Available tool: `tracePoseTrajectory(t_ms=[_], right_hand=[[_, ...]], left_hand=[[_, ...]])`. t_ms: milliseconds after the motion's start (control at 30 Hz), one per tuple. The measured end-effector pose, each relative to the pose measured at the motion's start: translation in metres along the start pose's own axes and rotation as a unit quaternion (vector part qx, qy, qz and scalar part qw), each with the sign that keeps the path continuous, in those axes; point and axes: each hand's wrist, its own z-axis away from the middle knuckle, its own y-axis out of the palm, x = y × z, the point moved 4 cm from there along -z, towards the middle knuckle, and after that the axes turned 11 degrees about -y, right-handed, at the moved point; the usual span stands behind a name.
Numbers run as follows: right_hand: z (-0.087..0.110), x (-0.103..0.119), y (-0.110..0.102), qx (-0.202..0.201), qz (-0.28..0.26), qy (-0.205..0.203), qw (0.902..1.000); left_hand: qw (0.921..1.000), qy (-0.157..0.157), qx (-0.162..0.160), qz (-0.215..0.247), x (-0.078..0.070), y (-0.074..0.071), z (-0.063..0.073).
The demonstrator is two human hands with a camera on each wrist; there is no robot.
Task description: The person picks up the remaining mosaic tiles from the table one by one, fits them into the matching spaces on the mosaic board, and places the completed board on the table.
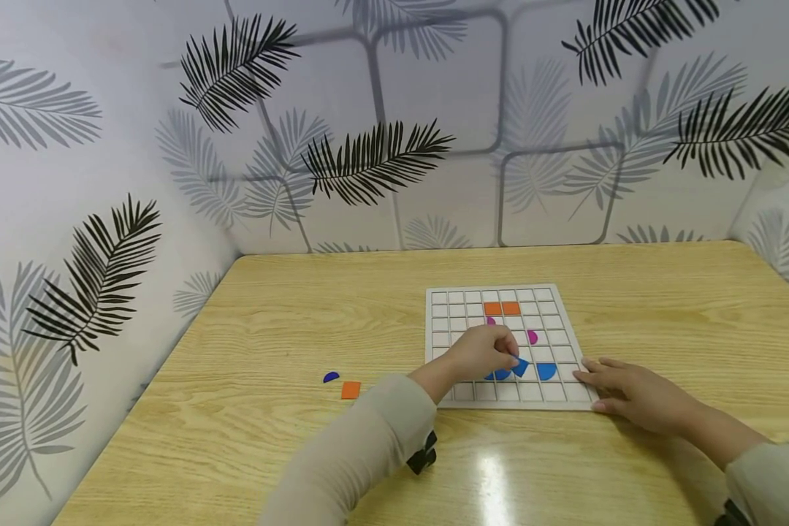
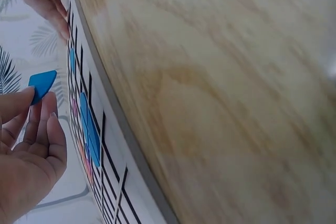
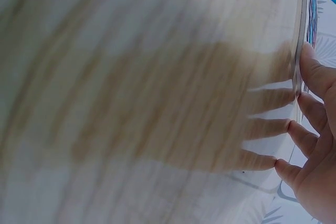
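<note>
My left hand [image 1: 483,352] is over the front half of a white grid board [image 1: 552,393], pinching a small blue quarter-circle piece [image 2: 43,85] between thumb and fingertips. In the left wrist view the piece is raised off the board. Below that hand lie blue pieces [image 1: 502,375], partly covered by the fingers. A blue half-circle [image 1: 546,371] sits to their right. Farther back are two orange squares [image 1: 502,308], a magenta half-circle [image 1: 532,337] and a partly hidden magenta piece [image 1: 491,321]. With fingers spread, my right hand [image 1: 644,394] touches the board's right edge near the front corner.
Left of the board, a dark blue half-circle [image 1: 331,377] and an orange square [image 1: 351,390] lie loose on the wooden table [image 1: 289,314]. A leaf-patterned wall [image 1: 434,197] stands behind the table and along its left side.
</note>
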Motion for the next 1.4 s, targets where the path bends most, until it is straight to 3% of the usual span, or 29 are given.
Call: tracePoseTrajectory(t_ms=[267, 833, 1067, 1200, 1400], right_hand=[[0.0, 0.0, 0.0, -0.008, 0.004, -0.015, 0.9998], [0.0, -0.001, 0.002, -0.005, 0.002, -0.02, 0.9998], [0.001, -0.002, 0.001, -0.011, 0.009, -0.018, 0.9997], [0.001, -0.002, 0.001, -0.011, 0.006, -0.014, 0.9998], [0.001, -0.003, 0.001, -0.009, 0.004, -0.018, 0.9998]], left_hand=[[0.9992, -0.005, -0.025, -0.033, -0.004, 0.009, -0.007], [0.9916, 0.027, -0.061, -0.111, -0.012, 0.024, -0.017], [0.9867, 0.006, -0.074, -0.145, -0.012, 0.026, -0.016], [0.9805, 0.005, -0.08, -0.18, -0.013, 0.025, -0.015], [0.9606, 0.004, -0.093, -0.262, -0.016, 0.026, -0.016]])
